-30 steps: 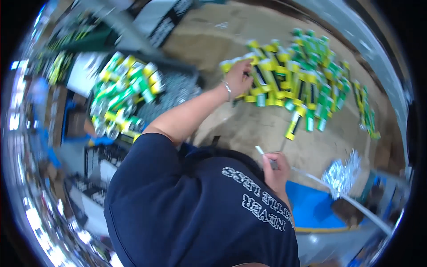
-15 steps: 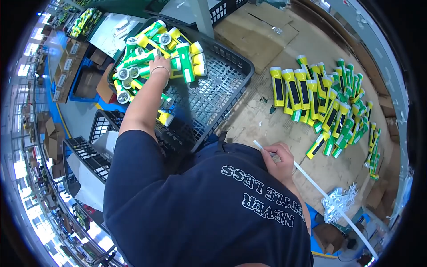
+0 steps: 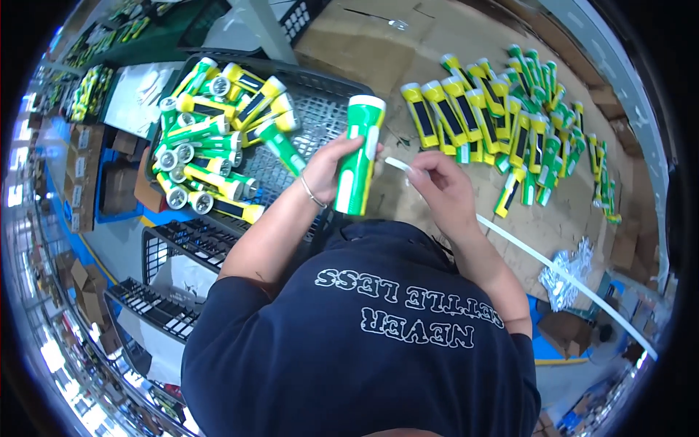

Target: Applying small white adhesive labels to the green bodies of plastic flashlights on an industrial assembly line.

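Note:
Upright in my left hand is a green and yellow flashlight with a white rim, my fingers wrapped round its middle. My right hand pinches the short free end of a white strip, close to the flashlight but apart from it. The strip runs from behind the right wrist away to the lower right. To the left, a black plastic crate holds a pile of green and yellow flashlights. More flashlights lie in overlapping rows on the cardboard-covered table at the right.
A crumpled bundle of silver strips lies by the table's right front edge. Behind the crate rises a grey post. Lower black crates stand left of me, and cardboard boxes farther left.
My left hand has come out of the crate with a flashlight and brought it in front of me. The right hand has moved up toward it with the strip's end. The head view has shifted.

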A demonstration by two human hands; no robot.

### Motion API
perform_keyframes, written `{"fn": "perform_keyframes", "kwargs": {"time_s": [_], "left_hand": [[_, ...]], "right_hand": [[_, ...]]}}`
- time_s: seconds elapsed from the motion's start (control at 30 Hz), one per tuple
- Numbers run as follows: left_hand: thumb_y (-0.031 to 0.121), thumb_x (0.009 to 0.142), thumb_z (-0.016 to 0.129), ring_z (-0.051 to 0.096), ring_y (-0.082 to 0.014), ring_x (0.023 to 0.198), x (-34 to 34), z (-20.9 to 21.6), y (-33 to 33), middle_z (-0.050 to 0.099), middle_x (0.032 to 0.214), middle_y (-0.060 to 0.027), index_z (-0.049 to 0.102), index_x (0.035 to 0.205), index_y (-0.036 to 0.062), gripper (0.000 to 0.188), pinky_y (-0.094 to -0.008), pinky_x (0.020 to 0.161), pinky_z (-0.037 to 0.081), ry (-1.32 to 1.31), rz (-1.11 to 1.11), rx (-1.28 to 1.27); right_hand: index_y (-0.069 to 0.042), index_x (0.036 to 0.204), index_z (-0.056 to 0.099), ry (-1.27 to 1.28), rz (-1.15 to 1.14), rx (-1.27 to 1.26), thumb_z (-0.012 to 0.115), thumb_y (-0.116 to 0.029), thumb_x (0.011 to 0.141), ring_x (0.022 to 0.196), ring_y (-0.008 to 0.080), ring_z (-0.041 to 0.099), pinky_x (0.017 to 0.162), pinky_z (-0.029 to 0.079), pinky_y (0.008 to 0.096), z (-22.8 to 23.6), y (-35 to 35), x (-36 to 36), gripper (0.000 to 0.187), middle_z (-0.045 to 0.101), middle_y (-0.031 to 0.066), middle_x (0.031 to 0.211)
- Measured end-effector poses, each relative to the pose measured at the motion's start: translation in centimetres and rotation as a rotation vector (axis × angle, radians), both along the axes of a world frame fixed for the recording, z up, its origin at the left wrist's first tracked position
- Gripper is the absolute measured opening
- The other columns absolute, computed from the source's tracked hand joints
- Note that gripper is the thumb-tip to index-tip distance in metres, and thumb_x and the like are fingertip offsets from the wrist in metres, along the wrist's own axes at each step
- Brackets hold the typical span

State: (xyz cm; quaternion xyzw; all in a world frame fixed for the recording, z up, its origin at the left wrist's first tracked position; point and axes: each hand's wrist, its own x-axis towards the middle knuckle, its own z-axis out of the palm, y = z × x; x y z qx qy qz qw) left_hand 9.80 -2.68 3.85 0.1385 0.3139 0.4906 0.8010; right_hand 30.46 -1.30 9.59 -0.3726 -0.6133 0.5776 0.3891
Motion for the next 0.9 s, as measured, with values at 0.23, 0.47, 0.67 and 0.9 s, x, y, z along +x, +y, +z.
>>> {"fn": "perform_keyframes", "kwargs": {"time_s": [0.23,0.47,0.67,0.9], "left_hand": [[0.008,0.083,0.057,0.058,-0.0153,0.084,4.8,3.1,-0.6,0.05,0.105,-0.0096,0.023,0.133,0.0079,0.06,-0.0292,0.065,0.053,0.499,-0.083,0.29],[0.016,0.09,0.048,0.056,-0.0138,0.084,5.7,4.1,-1.1,0.049,0.108,-0.008,0.022,0.135,0.0076,0.052,-0.028,0.067,0.051,0.439,-0.104,0.342],[0.024,0.095,0.037,0.058,-0.0141,0.077,6.0,2.5,-1.3,0.053,0.101,-0.0087,0.03,0.13,0.0056,0.04,-0.0267,0.065,0.049,0.551,-0.018,0.44],[0.024,0.094,0.041,0.059,-0.0127,0.072,5.5,2.6,-0.8,0.056,0.089,-0.0065,0.034,0.126,0.0049,0.038,-0.0264,0.061,0.05,0.599,0.045,0.34]], "right_hand": [[0.0,0.092,0.056,0.111,-0.033,-0.215,0.06,-0.007,0.084,0.079,0.0091,0.056,0.07,0.044,0.0219,-0.1,-0.1,0.9,0.011,0.059,0.0044,0.084],[0.001,0.093,0.056,0.102,-0.033,-0.211,0.059,-0.006,0.085,0.076,0.0081,0.055,0.069,0.044,0.0207,-0.8,-0.4,1.8,0.01,0.059,0.0034,0.084],[0.001,0.101,0.06,-0.023,-0.073,-0.226,0.061,-0.007,0.083,0.072,0.0044,0.052,0.064,0.042,0.0186,-0.5,-0.6,1.8,0.019,0.057,-0.0003,0.078],[-0.002,0.104,0.063,-0.148,-0.151,-0.292,0.066,-0.011,0.08,0.063,0.0026,0.045,0.056,0.037,0.0181,-0.1,-0.4,5.1,0.026,0.055,-0.0052,0.073]]}}
